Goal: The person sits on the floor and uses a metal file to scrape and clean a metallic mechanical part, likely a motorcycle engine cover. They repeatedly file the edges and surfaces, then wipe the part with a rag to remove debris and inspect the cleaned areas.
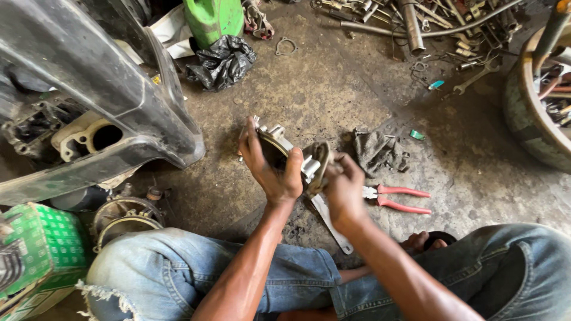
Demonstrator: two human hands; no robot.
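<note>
My left hand [269, 165] grips a round metal engine part [285, 150] with silver lugs, held above the dirty concrete floor. My right hand [342, 187] presses a grimy rag [318, 160] against the right side of that part. Both forearms reach out over my knees in blue jeans. The inside face of the part is mostly hidden by my hands.
Red-handled pliers [397, 198] and a flat wrench [331, 221] lie just beyond my right hand, with another dirty rag [376, 150] near them. A dark motorcycle body [101, 89] is at left, a green box [41, 249] at lower left, scattered tools [428, 24] at top right.
</note>
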